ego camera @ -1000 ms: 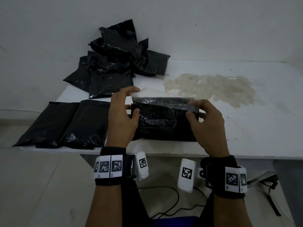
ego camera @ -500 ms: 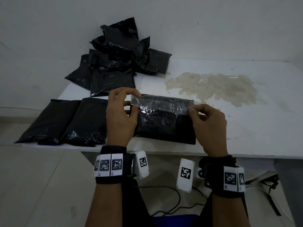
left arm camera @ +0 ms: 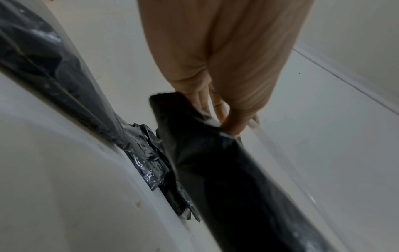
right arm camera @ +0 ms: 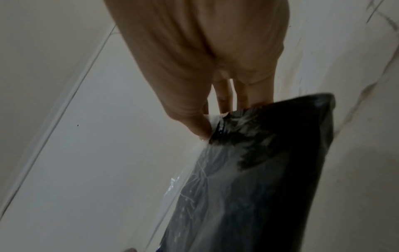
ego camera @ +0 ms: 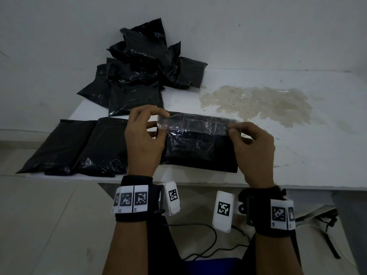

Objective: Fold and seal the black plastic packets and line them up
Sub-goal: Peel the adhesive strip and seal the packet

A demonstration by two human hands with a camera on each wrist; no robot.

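A black plastic packet (ego camera: 200,153) lies at the table's front edge between my hands. Its clear flap (ego camera: 194,124) is stretched along the packet's top. My left hand (ego camera: 156,124) pinches the flap's left end, and my right hand (ego camera: 235,132) pinches its right end. In the left wrist view my left hand (left arm camera: 228,122) grips the corner of the packet (left arm camera: 226,170). In the right wrist view my right hand (right arm camera: 207,127) pinches the clear flap at the edge of the packet (right arm camera: 270,170). Two flat black packets (ego camera: 83,145) lie side by side at the left.
A heap of several black packets (ego camera: 143,66) sits at the table's back left against the wall. A pale dried stain (ego camera: 258,102) covers the white table (ego camera: 317,145) at the back right. Cables (ego camera: 208,249) hang below the table's front edge.
Both hands have brought the flap down and toward me over the packet's top. The white strip seen above the packet one second ago is no longer in sight.
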